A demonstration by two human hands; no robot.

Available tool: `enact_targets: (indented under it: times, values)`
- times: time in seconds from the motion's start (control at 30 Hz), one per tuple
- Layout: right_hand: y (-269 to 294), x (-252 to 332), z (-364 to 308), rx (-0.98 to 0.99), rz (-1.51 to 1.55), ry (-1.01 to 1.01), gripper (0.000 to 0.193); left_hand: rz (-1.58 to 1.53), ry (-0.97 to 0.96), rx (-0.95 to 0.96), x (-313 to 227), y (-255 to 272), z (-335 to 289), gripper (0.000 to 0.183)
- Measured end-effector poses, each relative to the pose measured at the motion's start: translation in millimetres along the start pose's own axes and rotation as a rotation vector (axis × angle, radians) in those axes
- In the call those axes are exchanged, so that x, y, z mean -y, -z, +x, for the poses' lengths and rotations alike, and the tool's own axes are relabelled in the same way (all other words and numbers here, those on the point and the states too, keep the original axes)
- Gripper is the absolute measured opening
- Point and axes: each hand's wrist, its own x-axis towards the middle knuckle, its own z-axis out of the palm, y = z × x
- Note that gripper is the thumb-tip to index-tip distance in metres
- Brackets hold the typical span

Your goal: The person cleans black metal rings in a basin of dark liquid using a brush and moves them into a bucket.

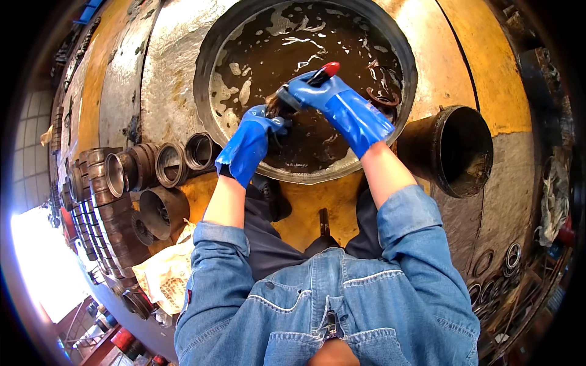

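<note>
Brush [320, 75]: one is slanting over the middle of the tub [206, 85], its red handle end showing, its mid-handle hiding inside the right hand [310, 93].
Right hand: blue-gloved, it is gripping the brush closely.
Left hand [259, 125]: also gloved, it is curling beside the bristles; whether it is holding anything, I cannot tell.
Tub: one is holding murky liquid [342, 39], which is hiding the bottom; one curved rusty piece [383, 102] is showing near the right edge.
Cylinder [422, 144]: one is lying beside the tub's right edge.
Metal rings [143, 160]: many are crowding beyond its left edge, overlapping too much for counting.
</note>
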Motion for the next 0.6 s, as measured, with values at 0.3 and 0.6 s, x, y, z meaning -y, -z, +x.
enact_targets:
  times: [0.3, 0.6]
  values:
    - [7.2, -9.3, 0.9, -0.063, 0.002, -0.036, 0.031, -0.013, 0.073, -0.001, -5.5, 5.4, -10.2, 0.030]
    - [4.6, -22.7, -11.2, -0.386, -0.080, -0.113, 0.039, -0.074, 0.071, 0.082, -11.7, -13.5, -21.4, 0.027]
